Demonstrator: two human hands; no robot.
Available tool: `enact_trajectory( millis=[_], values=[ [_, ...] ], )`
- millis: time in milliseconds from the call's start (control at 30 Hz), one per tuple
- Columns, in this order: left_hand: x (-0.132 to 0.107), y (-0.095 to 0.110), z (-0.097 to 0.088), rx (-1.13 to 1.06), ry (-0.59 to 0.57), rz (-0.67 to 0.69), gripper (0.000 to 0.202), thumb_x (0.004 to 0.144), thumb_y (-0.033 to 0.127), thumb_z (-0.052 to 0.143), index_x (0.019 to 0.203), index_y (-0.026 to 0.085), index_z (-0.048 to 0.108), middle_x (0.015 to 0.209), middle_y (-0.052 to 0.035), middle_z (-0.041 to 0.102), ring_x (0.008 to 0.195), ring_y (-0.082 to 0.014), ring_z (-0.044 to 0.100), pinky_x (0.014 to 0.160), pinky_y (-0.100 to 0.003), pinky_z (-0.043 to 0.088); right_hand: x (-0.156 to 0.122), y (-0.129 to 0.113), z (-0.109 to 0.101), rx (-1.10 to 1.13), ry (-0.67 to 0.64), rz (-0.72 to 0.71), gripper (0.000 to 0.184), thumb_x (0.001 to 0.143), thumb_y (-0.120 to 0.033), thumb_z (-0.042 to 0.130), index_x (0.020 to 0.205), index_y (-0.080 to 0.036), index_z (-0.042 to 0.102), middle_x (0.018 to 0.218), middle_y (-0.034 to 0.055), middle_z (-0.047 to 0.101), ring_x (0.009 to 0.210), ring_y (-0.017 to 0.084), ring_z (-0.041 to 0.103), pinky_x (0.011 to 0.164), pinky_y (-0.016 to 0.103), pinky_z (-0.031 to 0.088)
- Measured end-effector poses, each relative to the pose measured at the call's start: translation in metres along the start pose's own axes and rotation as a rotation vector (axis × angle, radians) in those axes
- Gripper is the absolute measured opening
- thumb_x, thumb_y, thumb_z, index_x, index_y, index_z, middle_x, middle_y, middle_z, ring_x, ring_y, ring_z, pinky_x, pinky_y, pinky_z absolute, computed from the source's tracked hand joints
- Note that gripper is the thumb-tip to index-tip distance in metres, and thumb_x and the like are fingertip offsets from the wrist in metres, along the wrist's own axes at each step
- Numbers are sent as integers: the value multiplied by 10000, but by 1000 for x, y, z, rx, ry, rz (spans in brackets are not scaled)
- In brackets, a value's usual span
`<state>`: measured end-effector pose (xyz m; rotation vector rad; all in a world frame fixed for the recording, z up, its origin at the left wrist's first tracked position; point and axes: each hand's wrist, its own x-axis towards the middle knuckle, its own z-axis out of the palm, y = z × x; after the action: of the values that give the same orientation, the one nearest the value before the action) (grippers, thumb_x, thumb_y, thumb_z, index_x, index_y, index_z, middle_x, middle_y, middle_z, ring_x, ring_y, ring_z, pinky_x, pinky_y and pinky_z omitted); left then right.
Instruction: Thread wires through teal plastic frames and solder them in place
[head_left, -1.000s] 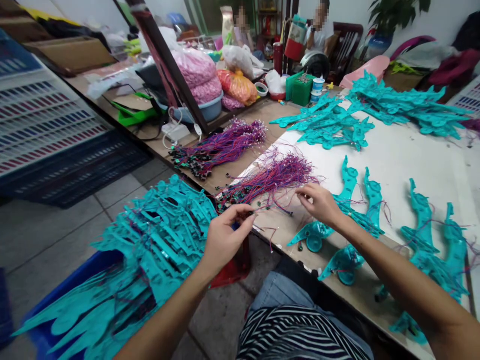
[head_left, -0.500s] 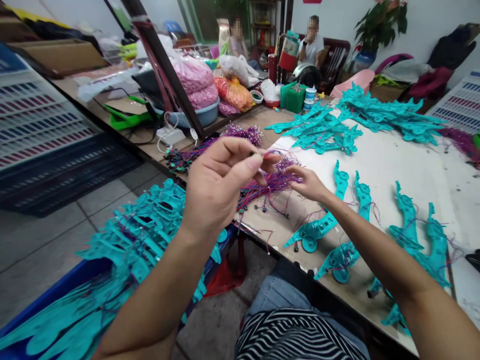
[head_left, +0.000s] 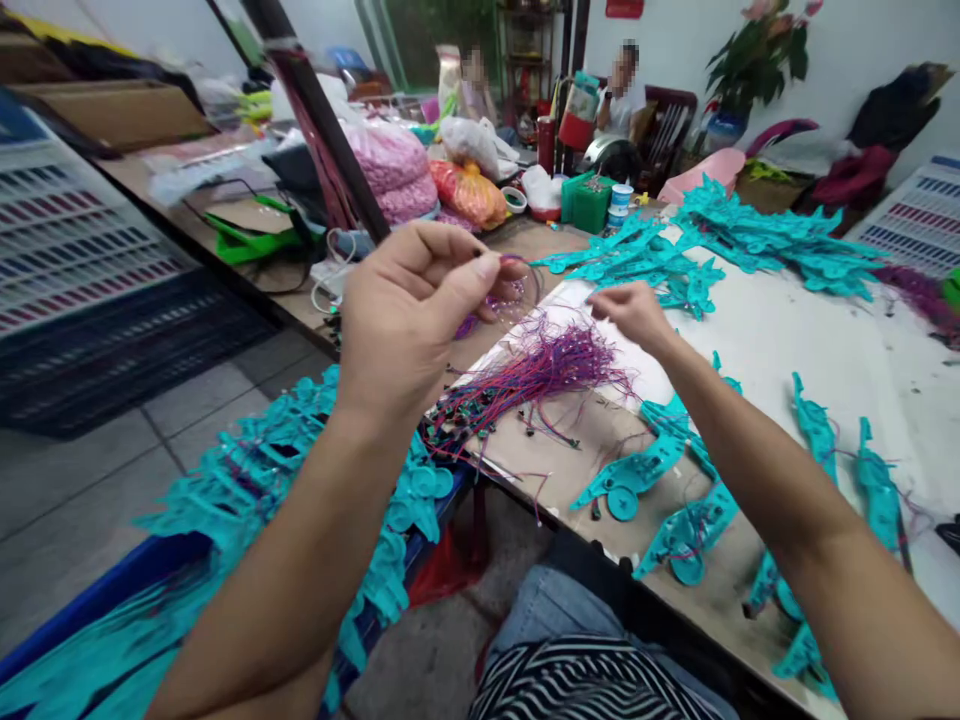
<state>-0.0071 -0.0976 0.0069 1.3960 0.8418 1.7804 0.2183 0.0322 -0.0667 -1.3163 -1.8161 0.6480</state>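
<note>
My left hand [head_left: 412,315] is raised over the table's near left part, thumb and fingers pinched on a thin wire lead [head_left: 531,272] that has a small dark end at the fingertips. To its right, my right hand [head_left: 634,312] has its fingers drawn together; whatever is in them is too small to make out. Below and between both hands lies a bundle of purple and red wire leads [head_left: 540,370], with small dark green and black ends toward the table edge. Several turquoise plastic parts [head_left: 634,470] with wires on them lie under my right forearm.
A blue bin [head_left: 97,590] heaped with turquoise parts [head_left: 247,480] stands at my left. More turquoise parts [head_left: 765,235] are piled at the back of the table. Behind are a green box [head_left: 589,203], bags of pink pieces [head_left: 386,165] and a dark post [head_left: 322,120]. Two people sit farther back.
My left hand has moved left and up with the wire lead. The right hand has moved right and up, away from the wire bundle, and its fingers have drawn together.
</note>
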Motion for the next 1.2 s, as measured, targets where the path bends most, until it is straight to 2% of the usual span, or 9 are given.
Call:
enact_trajectory(
  millis=[200, 367, 467, 667, 900, 1000, 1067, 1167, 1200],
  values=[
    [6, -14, -5, -32, 12, -52, 124, 702, 210, 750, 728, 198, 630, 735, -36, 741, 626, -141, 676, 501, -220, 475, 16, -3, -20, -25, -42, -48, 287, 758, -446, 736, 776, -160, 724, 595, 40, 628, 676, 179, 632, 602, 294, 492],
    [11, -13, -6, -77, 10, -50, 82, 695, 160, 719, 716, 195, 647, 694, -33, 729, 591, -131, 663, 480, -216, 467, 20, -2, -48, 58, -37, -75, 391, 781, -527, 700, 983, -193, 721, 705, 41, 674, 733, 190, 658, 591, 304, 519],
    [13, -11, -2, -120, 8, -52, 93, 687, 113, 702, 697, 180, 639, 665, -32, 718, 580, -125, 663, 481, -206, 469, 15, -1, -56, 75, -49, -44, 361, 777, -511, 710, 926, -182, 723, 657, 39, 657, 663, 170, 636, 568, 302, 519],
    [15, -6, 2, -135, 9, -65, 90, 718, 81, 654, 714, 157, 605, 704, -58, 737, 578, -126, 677, 463, -186, 468, 2, -2, -63, 87, -99, 21, 234, 741, -374, 766, 717, -151, 701, 545, 11, 596, 530, 116, 562, 524, 272, 483],
    [25, 3, 5, -136, -2, 43, 91, 749, 76, 622, 732, 149, 570, 686, -18, 726, 551, -120, 671, 453, -175, 467, -10, -14, -74, 218, -80, 27, 250, 794, -397, 718, 741, -154, 687, 456, -55, 451, 417, 56, 423, 402, 214, 343],
    [30, 13, 5, -131, 18, 64, 151, 787, 30, 523, 723, 163, 557, 668, 6, 721, 531, -111, 653, 430, -180, 450, -18, -14, -79, 285, -49, 31, 256, 768, -406, 734, 747, -156, 685, 528, -26, 551, 463, 61, 476, 436, 209, 396],
    [33, 21, 3, -139, 23, 101, 207, 822, 13, 459, 728, 175, 547, 659, 23, 715, 531, -101, 640, 425, -181, 435, -24, -13, -82, 302, -102, 78, 269, 724, -404, 770, 731, -152, 676, 584, 2, 609, 512, 78, 540, 476, 215, 450],
    [37, 29, -2, -104, 35, 151, 216, 853, 23, 449, 752, 197, 528, 677, 46, 712, 582, -90, 645, 484, -172, 468, -35, -10, -83, 320, -201, 155, 304, 708, -424, 778, 726, -145, 659, 571, 1, 602, 488, 76, 535, 458, 216, 446],
    [38, 31, -4, -73, 81, 164, 184, 837, 40, 499, 757, 203, 533, 681, 44, 713, 606, -103, 658, 506, -182, 490, -39, -10, -83, 332, -210, 153, 309, 721, -436, 766, 736, -147, 658, 554, -10, 583, 472, 69, 516, 442, 210, 427]
  ],
)
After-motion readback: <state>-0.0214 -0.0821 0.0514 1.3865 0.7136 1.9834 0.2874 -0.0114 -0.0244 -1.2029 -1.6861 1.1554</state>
